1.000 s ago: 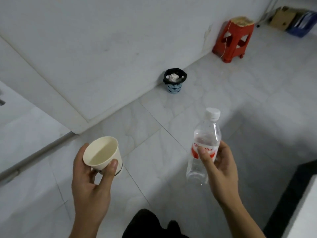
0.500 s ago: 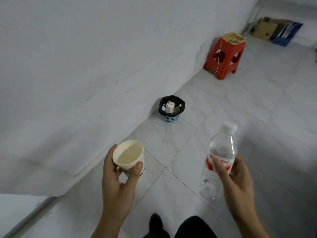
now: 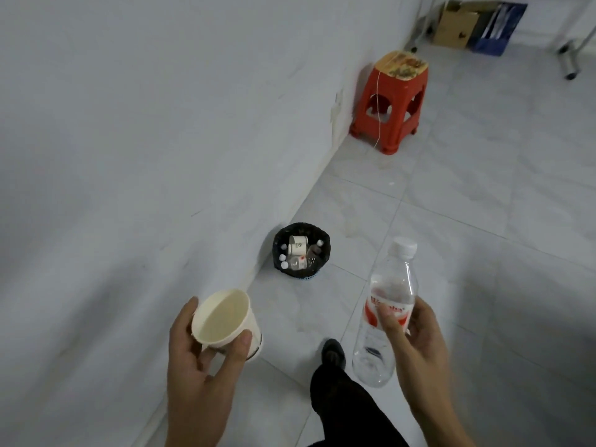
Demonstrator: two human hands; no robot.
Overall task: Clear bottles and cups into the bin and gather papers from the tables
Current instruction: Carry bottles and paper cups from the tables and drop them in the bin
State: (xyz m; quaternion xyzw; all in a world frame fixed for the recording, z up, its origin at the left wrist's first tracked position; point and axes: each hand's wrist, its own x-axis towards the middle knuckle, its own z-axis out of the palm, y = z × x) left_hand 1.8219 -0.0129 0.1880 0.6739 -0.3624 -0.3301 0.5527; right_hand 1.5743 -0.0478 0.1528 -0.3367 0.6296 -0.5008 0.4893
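Note:
My left hand (image 3: 201, 366) grips a white paper cup (image 3: 225, 321), its open mouth tilted toward me. My right hand (image 3: 422, 353) holds a clear plastic bottle (image 3: 388, 304) with a red label and a white cap, upright. A small bin (image 3: 301, 250) with a black liner stands on the floor against the wall, ahead of both hands and between them. It holds several bottles and a cup.
A white wall runs along the left. A red plastic stool (image 3: 392, 98) stands by the wall further on. A cardboard box (image 3: 454, 27) and a blue folder box (image 3: 498, 27) sit at the far end. My dark-trousered leg and shoe (image 3: 332, 353) step forward on the tiled floor.
I have walked closer to the bin, which now looks larger and lower in view. Both hands still carry the cup and the bottle.

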